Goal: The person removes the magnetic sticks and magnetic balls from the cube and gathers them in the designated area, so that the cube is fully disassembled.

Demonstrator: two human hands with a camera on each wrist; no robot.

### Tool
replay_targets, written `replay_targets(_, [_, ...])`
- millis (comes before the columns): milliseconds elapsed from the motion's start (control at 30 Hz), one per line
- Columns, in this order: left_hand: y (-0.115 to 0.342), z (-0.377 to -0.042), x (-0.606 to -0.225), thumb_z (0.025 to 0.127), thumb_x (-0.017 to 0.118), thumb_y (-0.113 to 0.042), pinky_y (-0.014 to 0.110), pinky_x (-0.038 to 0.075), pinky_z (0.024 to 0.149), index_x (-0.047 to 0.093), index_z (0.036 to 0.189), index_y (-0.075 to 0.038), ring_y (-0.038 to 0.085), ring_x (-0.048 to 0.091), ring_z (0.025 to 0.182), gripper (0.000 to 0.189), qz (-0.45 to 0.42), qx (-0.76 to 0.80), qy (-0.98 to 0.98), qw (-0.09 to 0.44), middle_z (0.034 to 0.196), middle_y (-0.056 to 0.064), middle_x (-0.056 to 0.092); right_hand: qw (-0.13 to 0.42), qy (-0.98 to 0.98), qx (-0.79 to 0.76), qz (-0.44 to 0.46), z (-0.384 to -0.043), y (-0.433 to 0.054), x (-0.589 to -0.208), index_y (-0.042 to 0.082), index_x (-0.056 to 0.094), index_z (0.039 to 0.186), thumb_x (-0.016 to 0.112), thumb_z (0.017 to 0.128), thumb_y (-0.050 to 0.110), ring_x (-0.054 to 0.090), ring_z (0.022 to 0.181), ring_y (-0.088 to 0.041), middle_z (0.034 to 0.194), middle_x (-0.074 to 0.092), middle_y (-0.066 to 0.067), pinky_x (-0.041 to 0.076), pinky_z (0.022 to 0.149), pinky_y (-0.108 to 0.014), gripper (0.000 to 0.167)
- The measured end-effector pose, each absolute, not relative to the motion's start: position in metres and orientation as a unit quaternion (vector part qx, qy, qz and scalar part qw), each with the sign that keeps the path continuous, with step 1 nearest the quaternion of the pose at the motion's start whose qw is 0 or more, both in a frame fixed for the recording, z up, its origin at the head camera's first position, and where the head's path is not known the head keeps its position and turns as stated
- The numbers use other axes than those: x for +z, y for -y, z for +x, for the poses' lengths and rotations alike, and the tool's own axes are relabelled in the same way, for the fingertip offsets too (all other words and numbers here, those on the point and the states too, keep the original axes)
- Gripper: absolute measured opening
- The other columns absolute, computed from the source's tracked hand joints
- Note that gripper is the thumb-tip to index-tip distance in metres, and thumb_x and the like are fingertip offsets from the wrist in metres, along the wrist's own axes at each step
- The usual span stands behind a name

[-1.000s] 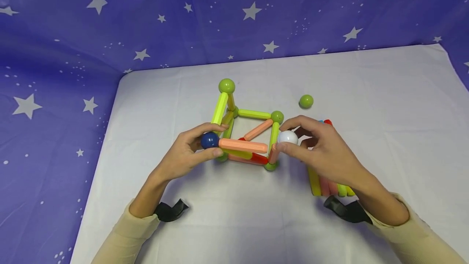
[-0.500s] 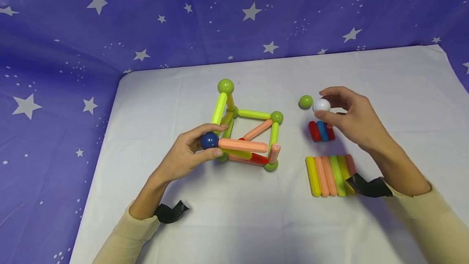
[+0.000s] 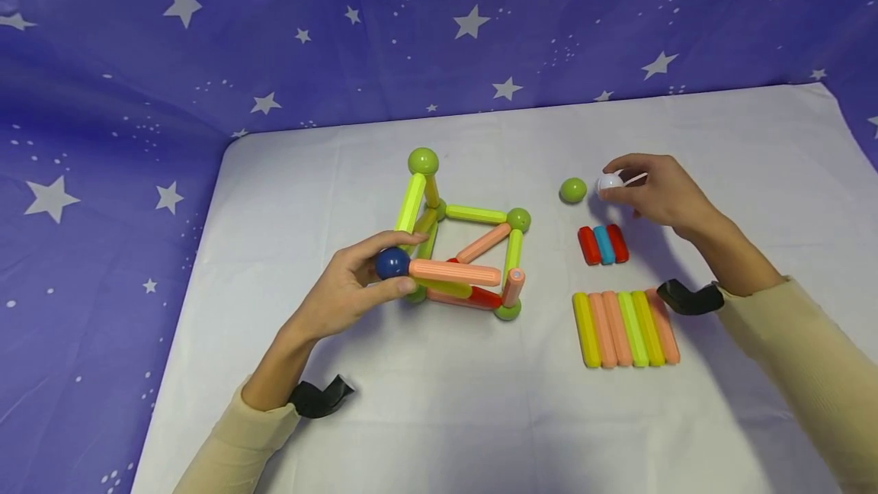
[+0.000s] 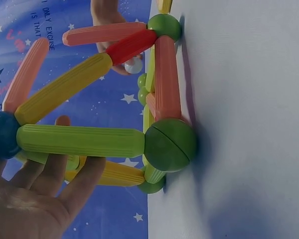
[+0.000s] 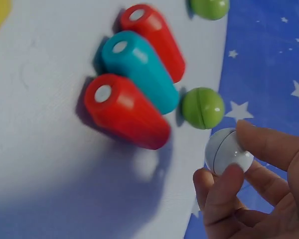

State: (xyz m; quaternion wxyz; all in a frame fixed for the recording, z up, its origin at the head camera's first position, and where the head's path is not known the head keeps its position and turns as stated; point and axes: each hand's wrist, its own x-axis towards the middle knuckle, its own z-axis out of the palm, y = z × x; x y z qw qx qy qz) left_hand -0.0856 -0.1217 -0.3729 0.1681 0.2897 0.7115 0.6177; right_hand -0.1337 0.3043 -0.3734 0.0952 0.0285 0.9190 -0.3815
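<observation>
My left hand (image 3: 353, 280) pinches a dark blue ball (image 3: 393, 262) between thumb and fingers, at a raised corner of a frame built from magnetic sticks and balls. From that ball a salmon stick (image 3: 456, 272) juts right, and a green stick (image 4: 82, 140) runs from it to a green corner ball (image 4: 170, 144). A short salmon stick (image 3: 513, 288) stands at the near right corner with its top bare. Over at the right, the thumb and fingers of my right hand (image 3: 661, 189) pinch a white ball (image 5: 229, 152), close beside a loose green ball (image 3: 572, 190).
Two short red sticks with a blue stick (image 3: 604, 245) between them lie in front of my right hand. Nearer me is a row of several longer yellow, salmon and green sticks (image 3: 620, 330). A purple star-patterned cloth (image 3: 384, 59) rises behind the white tabletop (image 3: 439, 418).
My right hand has carried the white ball away from the frame, right and back, to beside the loose green ball. The stick rows have come into view. My left hand has stayed put.
</observation>
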Motion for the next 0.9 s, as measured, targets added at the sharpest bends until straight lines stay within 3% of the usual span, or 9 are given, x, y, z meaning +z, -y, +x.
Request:
replay_targets(167, [0.123,-0.086,-0.373,0.098,0.063,-0.013,0.029,0.053,0.078,0.053,0.139,-0.001,0.023,0.061,0.100,0.044,0.301,0.619,-0.707,0.164,0.124,0.014,0.062,0.126,-0.919,-0.374,0.031,-0.143,-0.305,-0.381,-0.003,0.057,0.127,0.068,0.093,0.017,0.058,0.073,-0.033,0.116,0.051,-0.025,0.053,0.055,-0.028,0.041])
replay_targets(400, [0.124,-0.087,-0.375,0.100,0.056,-0.009,0.031,0.051,0.090,0.048,0.142,-0.001,0.025,0.056,0.116,0.044,0.317,0.616,-0.705,0.150,0.142,0.015,0.051,0.164,-0.918,-0.360,0.031,-0.150,-0.305,-0.387,-0.004,0.053,0.131,0.065,0.094,0.013,0.056,0.084,-0.035,0.123,0.047,-0.028,0.054,0.059,-0.025,0.042])
replay_targets(600, [0.124,-0.088,-0.375,0.098,0.060,-0.009,0.035,0.054,0.086,0.046,0.142,-0.001,0.027,0.059,0.109,0.047,0.313,0.632,-0.692,0.157,0.142,0.012,0.050,0.159,-0.919,-0.360,0.028,-0.154,-0.304,-0.389,-0.004,0.052,0.130,0.065,0.094,0.013,0.053,0.097,-0.036,0.124,0.049,-0.027,0.055,0.060,-0.027,0.042])
replay_targets(900, [0.126,-0.089,-0.376,0.096,0.066,-0.014,0.032,0.055,0.082,0.047,0.141,-0.001,0.026,0.063,0.099,0.050,0.301,0.641,-0.686,0.168,0.141,0.012,0.051,0.161,-0.916,-0.366,0.033,-0.153,-0.307,-0.390,-0.004,0.050,0.132,0.066,0.094,0.016,0.052,0.097,-0.038,0.126,0.048,-0.028,0.056,0.060,-0.028,0.046])
